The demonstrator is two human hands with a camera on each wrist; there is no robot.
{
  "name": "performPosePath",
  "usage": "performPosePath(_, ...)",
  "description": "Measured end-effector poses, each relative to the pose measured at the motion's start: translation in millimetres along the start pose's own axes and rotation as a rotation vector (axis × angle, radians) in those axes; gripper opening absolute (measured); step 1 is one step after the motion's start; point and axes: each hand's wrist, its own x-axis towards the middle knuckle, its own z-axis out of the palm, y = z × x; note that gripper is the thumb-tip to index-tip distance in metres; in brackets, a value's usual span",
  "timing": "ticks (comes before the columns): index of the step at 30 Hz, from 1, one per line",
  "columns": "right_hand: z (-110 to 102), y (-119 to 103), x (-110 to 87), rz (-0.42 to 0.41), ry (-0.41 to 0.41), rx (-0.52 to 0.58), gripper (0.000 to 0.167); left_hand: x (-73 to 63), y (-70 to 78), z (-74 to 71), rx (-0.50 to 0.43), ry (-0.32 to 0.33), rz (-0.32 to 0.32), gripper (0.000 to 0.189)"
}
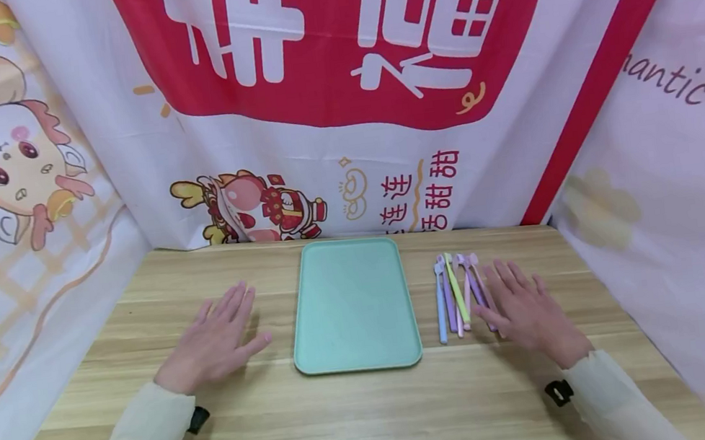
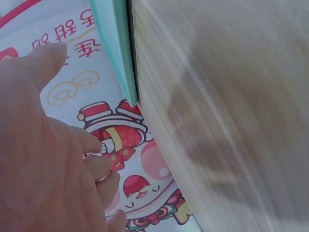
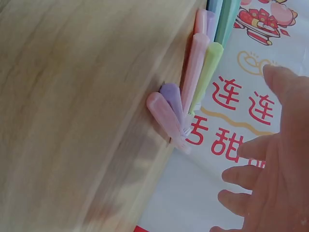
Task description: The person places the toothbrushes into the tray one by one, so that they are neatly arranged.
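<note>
Left hand (image 1: 216, 341) left of the tray (image 1: 354, 307), right hand (image 1: 529, 309) by the toothbrushes (image 1: 459, 298) on the tray's right — both outstretched, holding nothing; separate overlapping toothbrushes singly.

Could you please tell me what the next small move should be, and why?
I'd probably lower the right hand to pinch one of the toothbrushes: its fingers are spread and empty, it is the hand nearest them, and the green tray holds nothing.
</note>
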Motion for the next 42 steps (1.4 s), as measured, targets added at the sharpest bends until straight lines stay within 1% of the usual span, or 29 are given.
performPosePath(3, -3, 1, 0.6, -0.010, -0.008, 0.000, 0.086, 1.5, 3.1, -0.9, -0.005, -0.016, 0.021, 0.090)
performPosePath(7, -8, 4, 4.0, -0.030, 0.014, -0.004, 0.081, 5.5, 7.3, 1.6, -0.026, -0.048, 0.045, 0.092)
performPosePath(9, -9, 6, 7.0, -0.026, 0.023, 0.010, 0.077, 6.7, 10.0, 3.4, -0.038, -0.057, 0.059, 0.092)
performPosePath(14, -12, 13, 12.7, -0.010, 0.023, 0.123, 0.065, 9.1, 16.2, 7.4, -0.074, -0.086, 0.086, 0.093)
performPosePath(19, -14, 17, 18.6, -0.015, 0.027, 0.210, 0.055, 10.6, 21.9, 10.7, -0.114, -0.141, 0.095, 0.096)
performPosePath(22, -15, 19, 24.0, -0.008, 0.009, 0.234, 0.052, 11.6, 25.3, 12.6, -0.126, -0.169, 0.098, 0.098)
performPosePath(25, -15, 21, 28.6, 0.023, -0.041, 0.262, 0.050, 12.2, 28.9, 14.7, -0.147, -0.188, 0.114, 0.099)
performPosePath(28, -16, 23, 31.8, 0.036, -0.082, 0.285, 0.049, 12.7, 32.5, 18.0, -0.143, -0.213, 0.126, 0.099)
performPosePath(32, -16, 26, 35.6, 0.044, -0.101, 0.322, 0.047, 13.0, 36.3, 23.6, -0.135, -0.231, 0.144, 0.099)
performPosePath(34, -15, 29, 38.3, 0.042, -0.099, 0.341, 0.047, 12.6, 37.5, 25.6, -0.135, -0.231, 0.155, 0.099)
performPosePath(36, -13, 31, 40.8, 0.061, -0.103, 0.361, 0.046, 12.1, 38.2, 27.0, -0.141, -0.227, 0.165, 0.099)
performPosePath(42, -5, 39, 45.9, 0.090, -0.135, 0.410, 0.045, 11.1, 38.8, 28.0, -0.148, -0.219, 0.166, 0.099)
